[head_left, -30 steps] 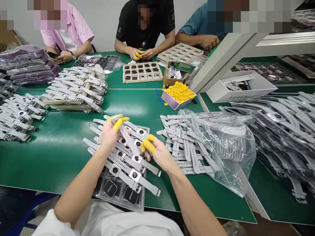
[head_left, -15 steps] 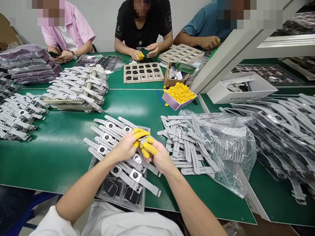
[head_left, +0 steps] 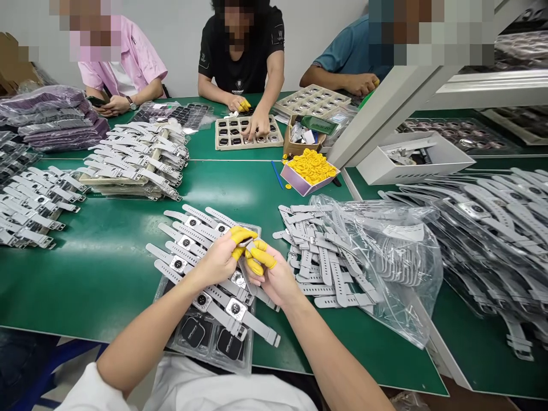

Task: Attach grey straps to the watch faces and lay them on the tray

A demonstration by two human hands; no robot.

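My left hand [head_left: 222, 258] and my right hand [head_left: 269, 273] meet above a clear plastic tray [head_left: 240, 361] on the green table [head_left: 107, 268]. Both wear yellow finger cots. Between the fingertips they pinch one small grey watch [head_left: 246, 242] with its strap hanging down. Under the hands several grey strapped watches [head_left: 192, 225] lie in rows across the tray. A spread of loose grey straps [head_left: 325, 257] lies just right of my right hand, partly under a clear plastic bag [head_left: 385, 251].
Stacked trays of finished watches [head_left: 137, 157] stand at the left. A box of yellow finger cots [head_left: 310, 168] sits mid-table. Three people work at the far side; one reaches into a beige tray of watch bodies [head_left: 246, 132]. More watches [head_left: 492, 217] pile at the right.
A second ago my left hand held a strap raised and apart from my right. The hands then came together on one watch and have stayed joined since. The view dipped slightly.
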